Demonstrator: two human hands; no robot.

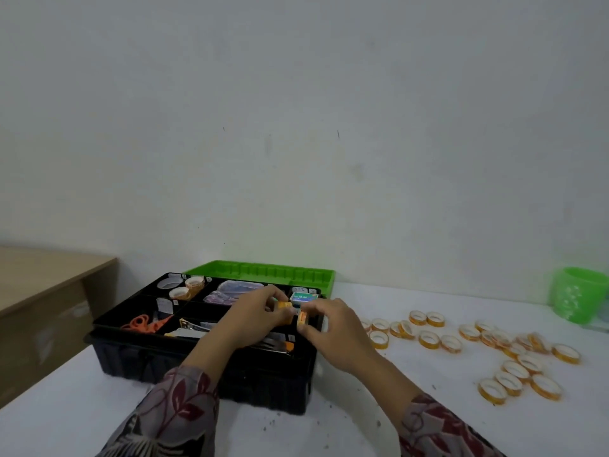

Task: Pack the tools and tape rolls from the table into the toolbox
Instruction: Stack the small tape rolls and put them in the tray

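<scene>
A: Much packed yet?

B: Only a little. Starting at the left, inside the open toolbox (197, 357): one pair of orange scissors (145, 324), then some metal tools (192, 327) beside, too dark to count. At the back corner, two orange tape rolls (194, 282) and one clear ring (169, 282).

A: And in the middle?

B: Pinching one tape roll (284, 305) with the left hand (250, 319), fingers (270, 293) curled round it. Pinching a second roll (302, 319) with the right hand (333, 328), the same way. Both held just over the right side of the toolbox, close together. Not dropped in yet.

A: Lots left to do?

B: Yes, lots. Over to the right, on the white counter (362, 423), a big scatter of loose rolls (509, 383). About twenty-two, hard to count where bunched up. No tools spotted out there. Looks done for tools, hardly begun for tape.
</scene>
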